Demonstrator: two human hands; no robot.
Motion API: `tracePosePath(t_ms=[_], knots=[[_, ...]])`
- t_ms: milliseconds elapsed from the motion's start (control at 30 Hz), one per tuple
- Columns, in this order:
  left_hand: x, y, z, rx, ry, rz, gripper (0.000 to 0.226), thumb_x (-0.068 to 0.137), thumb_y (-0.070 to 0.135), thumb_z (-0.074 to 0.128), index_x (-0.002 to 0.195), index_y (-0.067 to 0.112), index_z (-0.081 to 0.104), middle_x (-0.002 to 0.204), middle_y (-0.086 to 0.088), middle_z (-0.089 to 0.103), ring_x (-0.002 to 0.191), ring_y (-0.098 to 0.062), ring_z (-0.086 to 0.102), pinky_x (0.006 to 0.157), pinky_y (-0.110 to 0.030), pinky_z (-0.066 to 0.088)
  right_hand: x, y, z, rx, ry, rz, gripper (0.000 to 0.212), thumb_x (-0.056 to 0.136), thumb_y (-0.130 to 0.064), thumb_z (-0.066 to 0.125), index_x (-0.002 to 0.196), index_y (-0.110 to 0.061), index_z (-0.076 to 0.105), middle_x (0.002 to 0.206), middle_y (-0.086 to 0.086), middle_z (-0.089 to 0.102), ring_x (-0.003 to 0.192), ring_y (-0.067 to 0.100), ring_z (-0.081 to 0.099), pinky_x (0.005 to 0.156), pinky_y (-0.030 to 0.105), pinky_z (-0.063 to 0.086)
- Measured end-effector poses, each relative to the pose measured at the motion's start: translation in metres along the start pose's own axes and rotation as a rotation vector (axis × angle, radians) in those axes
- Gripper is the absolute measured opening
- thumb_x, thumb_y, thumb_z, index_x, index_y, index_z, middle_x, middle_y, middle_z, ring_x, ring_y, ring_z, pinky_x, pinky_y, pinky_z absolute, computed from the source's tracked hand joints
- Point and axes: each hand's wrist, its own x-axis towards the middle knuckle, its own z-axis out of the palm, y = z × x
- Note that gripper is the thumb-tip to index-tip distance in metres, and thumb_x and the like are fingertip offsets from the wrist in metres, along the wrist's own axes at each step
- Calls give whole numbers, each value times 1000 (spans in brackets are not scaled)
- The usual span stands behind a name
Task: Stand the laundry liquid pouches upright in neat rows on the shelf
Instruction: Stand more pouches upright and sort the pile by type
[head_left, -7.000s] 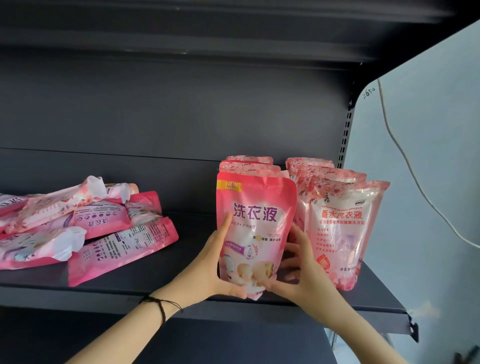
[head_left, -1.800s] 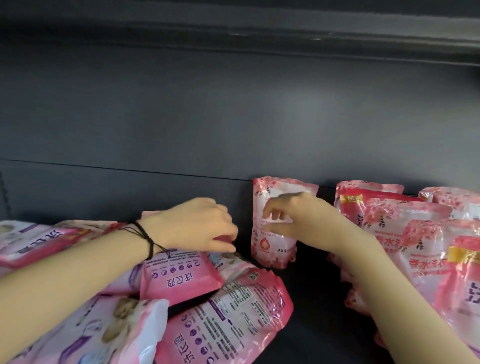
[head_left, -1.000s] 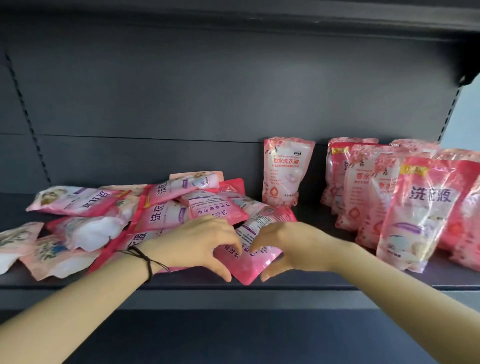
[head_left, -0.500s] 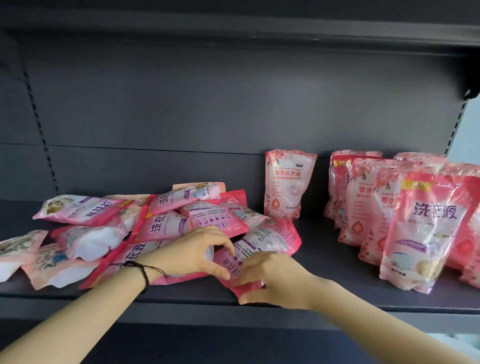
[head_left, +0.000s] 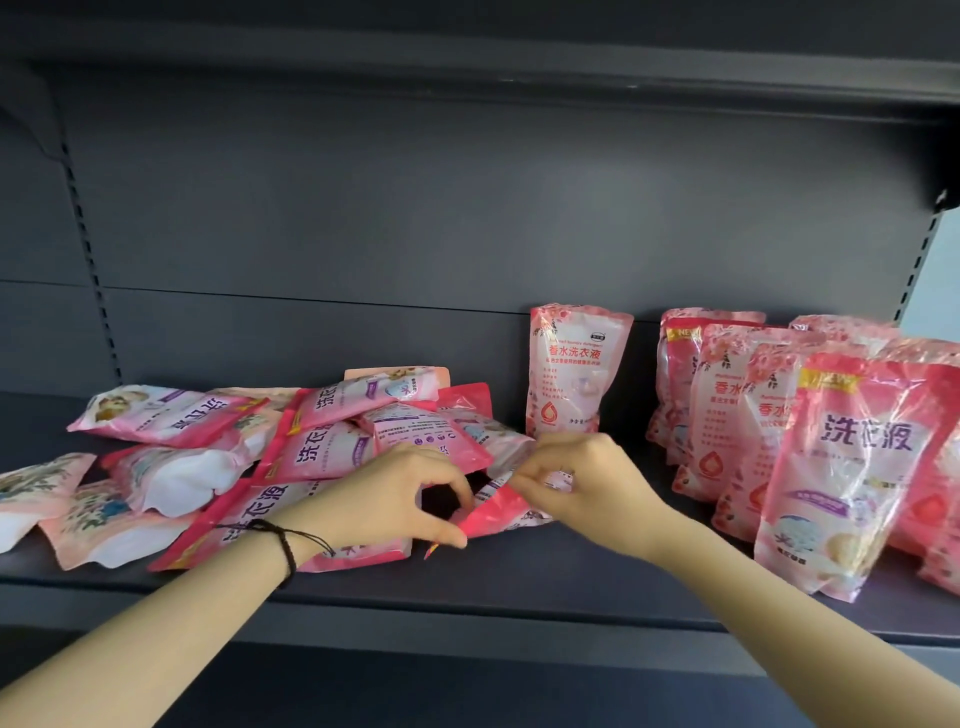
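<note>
A pink laundry liquid pouch (head_left: 493, 512) lies tilted near the shelf's front middle. My left hand (head_left: 395, 493) pinches its lower left edge between thumb and fingers. My right hand (head_left: 582, 483) grips its upper right part, fingers curled over it. To the left, a heap of pink pouches (head_left: 332, 441) lies flat. One pouch (head_left: 574, 374) stands upright alone against the back panel. On the right, several upright pouches (head_left: 852, 467) stand in rows.
The dark grey shelf board (head_left: 545, 582) has a front lip below my wrists. A dark back panel (head_left: 467, 218) and an upper shelf close the space above. Slotted uprights run at both sides. Bare board shows between the lone pouch and the right-hand rows.
Both hands have lifted one end of the front pouch off the board and shifted their hold on it. The camera has drawn slightly closer.
</note>
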Motion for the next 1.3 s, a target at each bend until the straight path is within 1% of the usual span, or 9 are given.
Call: tracePosePath(t_ms=[200, 333, 467, 633, 733, 867, 1000, 1167, 1300], knots=[[17, 16, -4, -209, 277, -64, 13, 83, 26, 72, 72, 30, 67, 78, 17, 70, 80, -1, 65, 84, -27, 50, -7, 19, -8, 298, 170, 173, 6, 86, -27, 69, 91, -30, 72, 84, -12, 69, 84, 5, 66, 77, 19, 50], [35, 27, -3, -132, 413, -70, 12, 87, 27, 67, 75, 24, 64, 75, 13, 67, 73, -2, 61, 74, -33, 51, -28, 36, 2, 401, 17, 262, 54, 74, -31, 80, 123, -28, 58, 112, -11, 68, 108, 0, 61, 92, 15, 46], [59, 49, -13, -98, 546, 47, 12, 83, 33, 70, 76, 24, 67, 72, 13, 67, 72, -5, 63, 72, -32, 52, -19, 46, 3, 469, 295, 403, 9, 85, -15, 71, 88, -7, 70, 87, 20, 71, 75, 14, 62, 70, 43, 53], [89, 63, -12, -531, 814, 87, 28, 73, 38, 79, 98, 35, 67, 100, 13, 71, 95, -5, 67, 81, -24, 55, 13, 51, -15, 724, 511, 501, 12, 90, -8, 64, 81, -14, 70, 80, 11, 73, 75, 26, 70, 66, 37, 59], [102, 58, 19, -864, 740, -12, 66, 73, 27, 80, 124, 45, 43, 129, 11, 55, 111, -3, 60, 85, -21, 53, 15, 55, -10, 844, 527, 571, 7, 92, -9, 61, 93, -13, 67, 87, 4, 75, 81, 22, 72, 65, 29, 58], [97, 36, 71, -893, 450, -178, 88, 72, 28, 81, 126, 63, 21, 128, 17, 51, 102, 8, 61, 70, -14, 53, -7, 58, 0, 840, 524, 637, 21, 91, -19, 63, 110, -23, 55, 105, 2, 69, 86, 6, 70, 64, 18, 56], [85, 15, 89, -774, 195, -115, 117, 73, 27, 82, 132, 63, -12, 140, 32, 23, 122, 17, 39, 95, -14, 45, -32, 56, 15, 831, 384, 739, 30, 94, -23, 59, 118, -29, 42, 103, 1, 65, 68, 4, 69, 53, 16, 53], [107, 24, 96, -657, 249, -84, 115, 72, 14, 83, 124, 63, -6, 134, 30, 27, 116, 25, 39, 88, -6, 42, -21, 62, 16, 765, 585, 765, 13, 101, -16, 41, 107, -22, 51, 96, 10, 63, 74, 20, 61, 57, 32, 51], [149, 46, 108, -543, 312, -2, 83, 80, 42, 71, 146, 28, 22, 134, 9, 51, 111, 12, 56, 82, -9, 48, -2, 94, 1, 650, 732, 806, 23, 101, -13, 37, 120, -17, 48, 103, 4, 62, 94, 21, 63, 81, 43, 57]])
